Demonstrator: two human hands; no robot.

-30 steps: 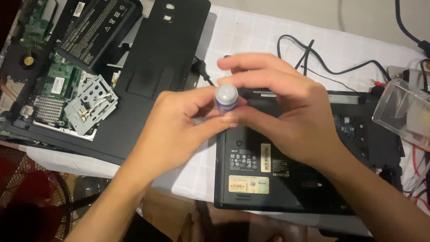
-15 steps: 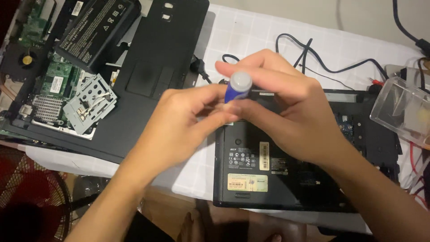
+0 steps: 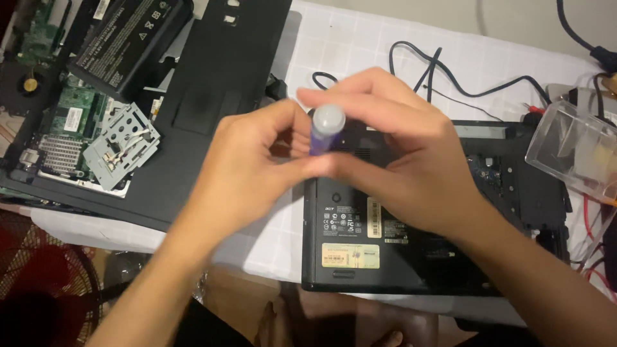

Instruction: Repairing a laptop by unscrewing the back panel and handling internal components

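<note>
my left hand (image 3: 247, 173) and right hand (image 3: 398, 160) are pressed close together over the table, both pinching the same small purple screwdriver (image 3: 324, 132), which stands upright between my fingertips with its grey cap toward me. the left thumb and forefinger seem to grip the lower shaft while the right fingers curl over the top and side; the tip is hidden behind my fingers, so i can't tell whether it sits in a screw. the tool hovers above the upper left corner of the upturned black laptop (image 3: 392, 238), whose underside with labels faces up on the white cloth (image 3: 360, 45). i'd judge i'm setting or turning the driver at a screw near that edge, and the next move calls for keeping it plumb and steady under light pressure. farther left lies an opened laptop chassis (image 3: 212, 96) with a green circuit board (image 3: 71, 109), a metal bracket (image 3: 122, 144) and a black battery pack (image 3: 125, 38). a black cable (image 3: 463, 71) loops behind, and a clear plastic box (image 3: 575, 148) sits right.
</note>
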